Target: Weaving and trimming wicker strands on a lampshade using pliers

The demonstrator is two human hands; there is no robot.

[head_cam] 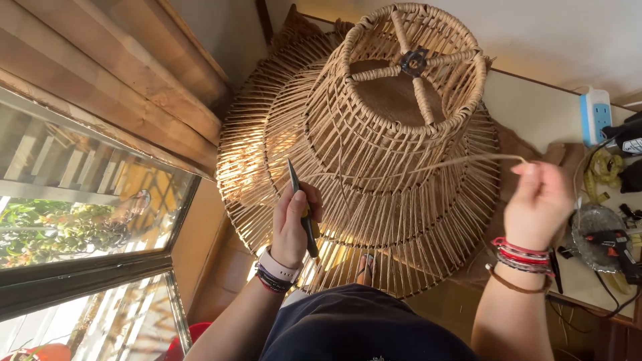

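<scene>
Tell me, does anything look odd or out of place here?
Nothing looks broken. One loose strand runs off the woven lampshade to the right hand, not woven in. The left hand holds a tool.

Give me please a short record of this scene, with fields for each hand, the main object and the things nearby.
left hand: left hand grips a dark pointed tool, tip against the lampshade
right hand: right hand pulls a cord taut, away from the lampshade
main object: tiered woven lampshade, tilted, top ring and spokes facing the camera
table: table at right, with glue gun and power strip
left side: window
</scene>
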